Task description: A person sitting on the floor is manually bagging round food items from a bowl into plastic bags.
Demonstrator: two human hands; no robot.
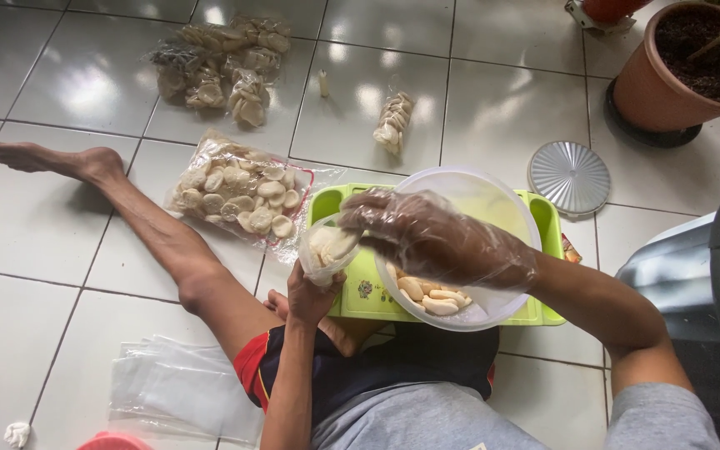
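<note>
Sitting on the tiled floor (pixel 60 300), a person fills a small clear bag (pixel 325 250) with pale, oval crackers. The left hand (pixel 310 296) has its fingers closed around the bottom of the bag, holding it upright just left of a white bowl (pixel 510 208). The bag is see-through and soft, its mouth open at the top, with several cream-coloured crackers showing inside. The right hand (pixel 427 237), covered by a loose clear plastic glove, reaches across the bowl to the mouth of the bag; its fingers are bent around crackers there.

A few more crackers lie at the bottom of the bowl, which rests on a green tray (pixel 360 296). Left of the tray lies a big open bag of crackers (pixel 239 196). Farther off are a heap of filled small bags (pixel 222 67) and one single filled bag (pixel 393 122). A stack of empty clear bags (pixel 177 387) lies by the person's thigh, and a round silver lid (pixel 569 177) lies right of the tray.
</note>
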